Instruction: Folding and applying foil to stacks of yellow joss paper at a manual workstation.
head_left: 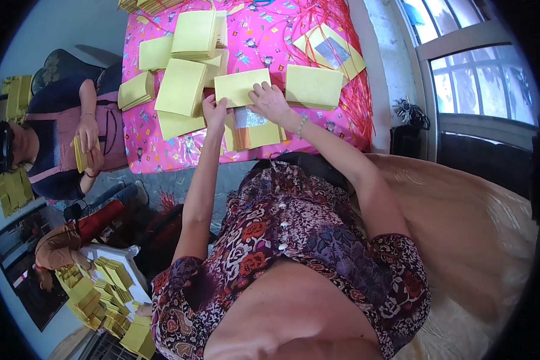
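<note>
- We see a plain yellow paper rectangle [237, 90], broad side up, its long edges running roughly left to right.
- Nearer us, we note a yellow sheet [271, 137] with a silver-and-orange patch, flat on the pink tablecloth [162, 157].

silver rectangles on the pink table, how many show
2: one silver rectangle beside the right hand, a second silver rectangle on yellow paper at upper right; stacked yellow packets may hide more.

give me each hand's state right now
Left hand: closed, pinching the rectangular yellow paper at lower left.
Right hand: fingers bent on its right end; grip unclear.
</note>
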A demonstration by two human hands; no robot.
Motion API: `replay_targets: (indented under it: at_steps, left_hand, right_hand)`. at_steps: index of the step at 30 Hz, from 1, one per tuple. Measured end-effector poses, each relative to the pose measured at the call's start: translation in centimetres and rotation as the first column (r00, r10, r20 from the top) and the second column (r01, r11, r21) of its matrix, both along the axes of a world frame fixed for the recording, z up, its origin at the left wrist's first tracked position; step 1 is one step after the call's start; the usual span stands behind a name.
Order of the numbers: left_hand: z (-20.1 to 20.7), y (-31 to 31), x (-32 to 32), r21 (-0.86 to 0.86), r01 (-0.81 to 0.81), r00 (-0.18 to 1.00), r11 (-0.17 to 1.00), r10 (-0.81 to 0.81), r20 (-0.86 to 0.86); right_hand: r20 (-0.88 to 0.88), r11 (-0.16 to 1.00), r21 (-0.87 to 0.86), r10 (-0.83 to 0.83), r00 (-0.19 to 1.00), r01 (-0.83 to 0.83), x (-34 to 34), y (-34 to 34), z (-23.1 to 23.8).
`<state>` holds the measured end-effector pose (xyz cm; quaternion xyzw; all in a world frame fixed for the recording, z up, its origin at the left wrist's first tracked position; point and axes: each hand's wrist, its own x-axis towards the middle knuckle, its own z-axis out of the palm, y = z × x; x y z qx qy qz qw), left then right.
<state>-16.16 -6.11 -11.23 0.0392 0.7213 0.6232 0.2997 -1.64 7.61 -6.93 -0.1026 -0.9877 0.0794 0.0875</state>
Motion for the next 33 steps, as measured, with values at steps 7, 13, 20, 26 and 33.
replay_targets:
  at_steps: [7,13,20,26,33]
  left_hand:
    - [6.7,-0.7,3.0,0.165,0.134,0.990,0.977,-0.123,-0.073]
    - [7.6,1.8,5.7,0.226,0.502,0.858,0.835,-0.448,-0.252]
    - [2.1,9.7,7.2,-0.076,0.619,0.722,0.782,-0.604,-0.336]
    - [1.7,13.4,7.4,-0.514,0.618,0.563,0.595,-0.791,-0.239]
    - [0.1,13.1,7.4,-0.623,0.579,0.529,0.526,-0.824,-0.203]
  right_hand:
    - [-0.135,0.589,-0.727,-0.627,0.767,0.353,3.7,-1.0,2.5]
    - [0.045,0.057,-0.989,-0.769,0.638,0.138,9.3,1.4,1.7]
    - [-0.033,0.238,-0.922,-0.833,0.553,0.305,13.2,6.9,-1.1]
    - [0.030,0.353,-0.722,-0.843,0.537,0.596,13.8,10.2,-5.7]
    - [0.162,0.340,-0.648,-0.813,0.559,0.682,13.1,9.8,-6.1]
